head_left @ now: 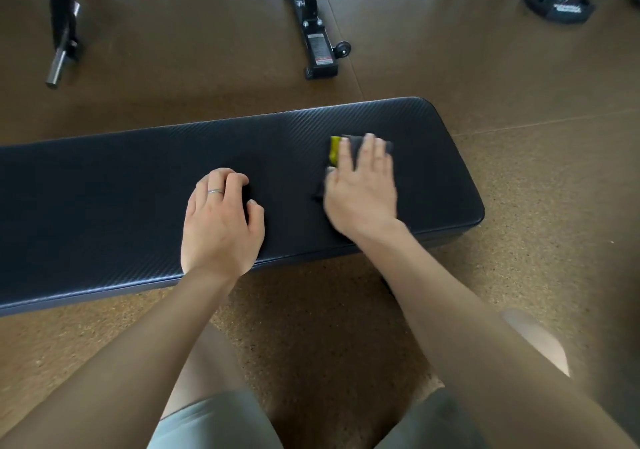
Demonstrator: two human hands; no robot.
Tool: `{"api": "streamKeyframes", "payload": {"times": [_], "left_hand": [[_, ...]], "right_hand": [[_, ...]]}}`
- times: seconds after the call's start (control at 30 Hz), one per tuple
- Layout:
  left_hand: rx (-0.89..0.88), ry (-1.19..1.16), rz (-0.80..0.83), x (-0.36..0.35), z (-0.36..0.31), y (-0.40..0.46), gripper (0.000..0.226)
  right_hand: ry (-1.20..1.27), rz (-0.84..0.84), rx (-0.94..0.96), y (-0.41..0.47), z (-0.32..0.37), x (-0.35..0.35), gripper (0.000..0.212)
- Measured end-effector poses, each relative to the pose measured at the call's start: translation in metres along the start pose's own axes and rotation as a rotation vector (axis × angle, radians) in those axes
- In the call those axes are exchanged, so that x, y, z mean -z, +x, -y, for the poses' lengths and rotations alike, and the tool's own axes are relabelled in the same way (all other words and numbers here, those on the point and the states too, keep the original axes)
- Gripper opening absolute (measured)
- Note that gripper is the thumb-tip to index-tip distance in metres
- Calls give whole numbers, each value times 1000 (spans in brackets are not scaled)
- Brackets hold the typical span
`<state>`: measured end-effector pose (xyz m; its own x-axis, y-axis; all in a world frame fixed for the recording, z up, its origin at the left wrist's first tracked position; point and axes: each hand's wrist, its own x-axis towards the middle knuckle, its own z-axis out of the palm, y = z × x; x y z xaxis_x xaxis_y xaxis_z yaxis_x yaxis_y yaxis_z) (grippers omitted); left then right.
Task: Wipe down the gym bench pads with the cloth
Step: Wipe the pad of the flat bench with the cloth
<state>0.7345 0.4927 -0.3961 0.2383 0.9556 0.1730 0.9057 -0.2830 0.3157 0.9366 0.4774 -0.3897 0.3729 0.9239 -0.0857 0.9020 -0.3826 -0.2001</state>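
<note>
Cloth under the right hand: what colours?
Dark grey cloth with a yellow-green edge, head view.

Brown cork-textured floor (311, 327) in soft daylight — a black metal equipment frame (304, 22) and a weight plate (558, 3) lie beyond.

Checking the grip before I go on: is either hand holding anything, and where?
The right hand presses flat on the middle of the dark cloth on the bench pad, fingers straight, no grip. The left hand holds nothing.
</note>
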Motion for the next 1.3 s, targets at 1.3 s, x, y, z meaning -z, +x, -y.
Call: {"api": "streamKeyframes", "payload": {"times": [1.3], "left_hand": [[329,10,-315,75,203,-14,40]], "right_hand": [[-52,25,682,-37,267,-62,59]]}}
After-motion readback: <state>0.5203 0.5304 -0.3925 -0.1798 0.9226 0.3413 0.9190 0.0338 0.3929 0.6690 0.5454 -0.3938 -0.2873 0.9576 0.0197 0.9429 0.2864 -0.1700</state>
